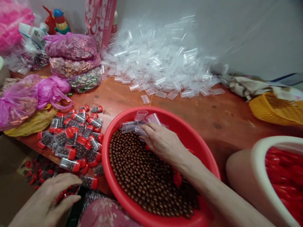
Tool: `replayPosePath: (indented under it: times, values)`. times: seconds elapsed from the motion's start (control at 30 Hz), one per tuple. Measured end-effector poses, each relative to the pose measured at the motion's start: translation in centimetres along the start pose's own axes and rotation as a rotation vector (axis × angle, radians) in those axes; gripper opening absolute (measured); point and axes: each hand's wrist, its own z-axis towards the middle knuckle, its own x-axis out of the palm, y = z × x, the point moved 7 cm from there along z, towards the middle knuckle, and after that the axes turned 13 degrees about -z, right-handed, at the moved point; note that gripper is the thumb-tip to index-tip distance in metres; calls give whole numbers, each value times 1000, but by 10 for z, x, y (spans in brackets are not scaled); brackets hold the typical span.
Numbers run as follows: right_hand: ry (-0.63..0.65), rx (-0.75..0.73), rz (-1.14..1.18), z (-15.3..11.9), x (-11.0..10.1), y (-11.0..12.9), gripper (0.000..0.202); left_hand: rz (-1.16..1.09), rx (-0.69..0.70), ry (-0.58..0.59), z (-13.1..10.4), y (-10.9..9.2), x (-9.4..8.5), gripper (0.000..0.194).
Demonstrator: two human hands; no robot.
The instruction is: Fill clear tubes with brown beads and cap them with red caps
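Note:
A red basin (pixel 210 157) holds many brown balls (pixel 142 176), with several clear plastic tubes (pixel 129 126) at its far side. My right hand (pixel 163 142) reaches over the balls, its fingers closed at one of the clear tubes. My left hand (pixel 54 195) is at the lower left with thumb and fingers apart and nothing between them, close to a filled tube with a red cap (pixel 89 182). Left of the basin lies a pile of such filled, red-capped tubes (pixel 81 146). A few red caps (pixel 177 179) rest among the balls.
A large heap of clear tubes (pixel 161 66) lies along the wall. Pink bags of small packets (pixel 73 47) stand at the left. At the right are a white bucket (pixel 246 167) of red caps and a yellow basket (pixel 274 110). More capped tubes (pixel 40 171) lie below the table edge.

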Motion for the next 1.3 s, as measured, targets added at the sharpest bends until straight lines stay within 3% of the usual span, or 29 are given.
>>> replayPosePath:
  times: [0.13,0.27,0.4,0.47,0.57,0.8,0.9,1.03,1.13,1.23,1.3]
  values:
    - [22,-2,-13,14,8,1,21,-232,323,-13,53,-83,9,14]
    - [-6,17,22,12,1,-9,29,-403,477,-115,93,-117,17,14]
    - [-136,55,405,-1,-15,-13,36,-322,473,-207,123,-121,27,23]
    - [-128,70,572,-5,-11,-8,37,-285,472,-260,130,-118,28,21]
    - [1,51,571,-9,8,11,27,-269,482,-329,133,-113,30,20]
    - [312,57,531,-24,44,38,8,-196,566,-345,133,-109,39,21]
    - [454,6,623,-28,49,44,8,-139,572,-247,134,-112,44,20]
    - [680,-9,825,-31,62,48,9,10,539,22,128,-117,57,18]
    - [860,42,993,-36,76,49,9,-6,522,189,119,-121,62,19]
    - [986,128,1158,-42,82,50,11,-48,513,279,113,-126,67,34]
    - [1005,185,1262,-44,80,51,14,-6,482,290,113,-127,72,39]
